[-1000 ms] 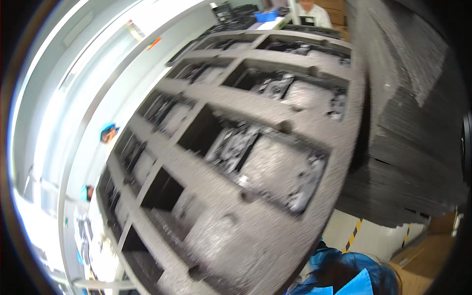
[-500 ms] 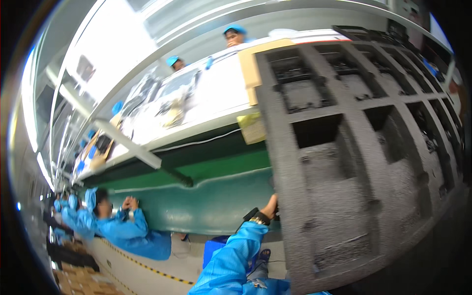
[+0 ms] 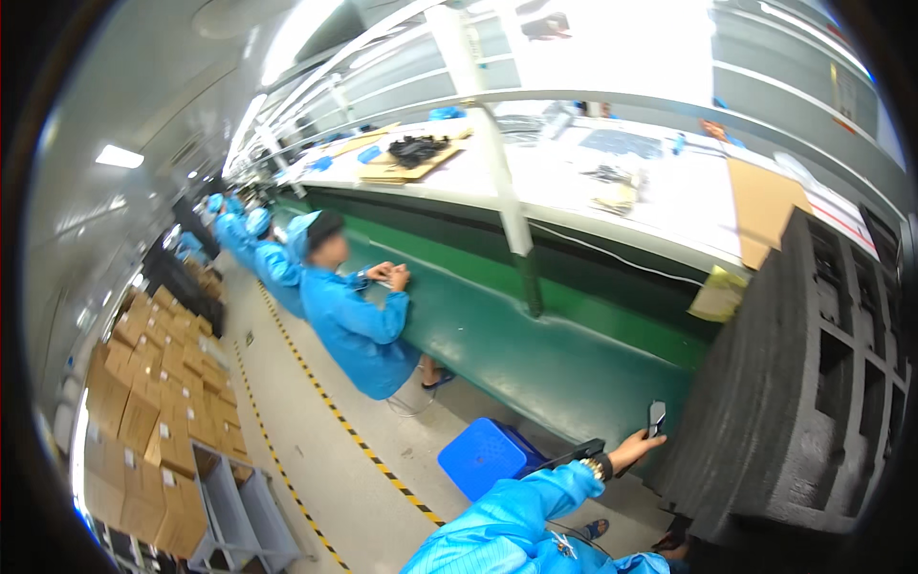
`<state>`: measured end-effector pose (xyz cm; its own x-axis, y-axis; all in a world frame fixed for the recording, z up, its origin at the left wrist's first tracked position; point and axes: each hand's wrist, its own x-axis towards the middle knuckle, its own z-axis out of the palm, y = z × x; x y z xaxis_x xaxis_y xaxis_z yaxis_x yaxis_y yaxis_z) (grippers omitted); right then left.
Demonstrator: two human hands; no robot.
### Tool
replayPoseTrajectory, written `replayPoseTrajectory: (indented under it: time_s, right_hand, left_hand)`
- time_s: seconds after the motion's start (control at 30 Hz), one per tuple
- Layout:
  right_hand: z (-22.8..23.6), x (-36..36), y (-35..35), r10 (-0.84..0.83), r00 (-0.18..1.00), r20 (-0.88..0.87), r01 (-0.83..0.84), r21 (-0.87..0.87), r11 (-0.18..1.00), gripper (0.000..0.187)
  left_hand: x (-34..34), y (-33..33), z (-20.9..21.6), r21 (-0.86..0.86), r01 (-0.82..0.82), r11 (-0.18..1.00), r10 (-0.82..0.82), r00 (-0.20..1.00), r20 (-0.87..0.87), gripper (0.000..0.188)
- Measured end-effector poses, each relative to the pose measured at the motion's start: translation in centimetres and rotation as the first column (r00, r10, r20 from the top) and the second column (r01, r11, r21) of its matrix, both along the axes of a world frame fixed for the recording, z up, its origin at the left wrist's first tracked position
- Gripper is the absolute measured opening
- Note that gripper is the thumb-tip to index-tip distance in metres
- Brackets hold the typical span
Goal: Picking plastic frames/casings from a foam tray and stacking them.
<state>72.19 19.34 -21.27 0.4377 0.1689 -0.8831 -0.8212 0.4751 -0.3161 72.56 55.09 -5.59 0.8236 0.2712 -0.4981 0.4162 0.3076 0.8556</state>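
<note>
My left hand, in a blue sleeve with a dark strap and a gold-coloured band at the wrist, is closed on a small dark-and-silver handheld device. The device stands up from the fingers, above the near end of the green belt. Just right of the hand rises a tall stack of dark grey foam trays with rectangular compartments; a gap separates hand and stack. Dark parts sit in some compartments, too small to name. My right hand is not seen.
A blue stool or bin stands on the floor left of my arm. Co-workers in blue sit along the belt. Behind it runs a white bench with bagged parts and cardboard. Cartons and a grey rack line the far-left floor.
The view has swung left, so the foam trays sit farther right. My left hand was at the trays' edge with its fingers partly hidden; now the device shows in it.
</note>
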Motion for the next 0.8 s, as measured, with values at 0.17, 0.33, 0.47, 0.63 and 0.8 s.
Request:
replayPoseTrajectory:
  time_s: [0.17,0.33,0.47,0.63,0.8]
  right_hand:
    - [-0.3,1.3,4.5,0.28,0.959,-0.045,-0.277,0.05,0.959,0.051]
    - [-2.7,2.9,8.6,0.658,0.747,-0.1,-0.631,0.209,0.748,0.053]
    - [10.0,-1.8,19.3,0.938,0.327,-0.117,-0.936,0.098,0.338,0.045]
    - [8.8,-4.8,28.1,0.995,-0.095,0.003,-0.986,-0.14,-0.094,0.031]
    - [16.3,-8.7,37.5,0.881,-0.173,0.441,-0.931,-0.366,0.0,0.087]
  left_hand:
    - [-14.8,5.9,1.2,0.027,-0.357,0.934,0.357,0.932,-0.057,0.063]
    - [-27.9,10.3,3.3,-0.021,-0.71,0.704,0.704,0.702,-0.108,0.047]
    - [-35.5,12.6,2.7,0.033,-0.844,0.535,0.843,0.532,-0.082,0.042]
    - [-38.4,15.5,4.6,-0.054,-0.89,0.453,0.89,0.455,-0.031,0.043]
    - [-38.8,19.1,6.1,-0.083,-0.874,0.479,0.878,0.478,0.036,0.04]
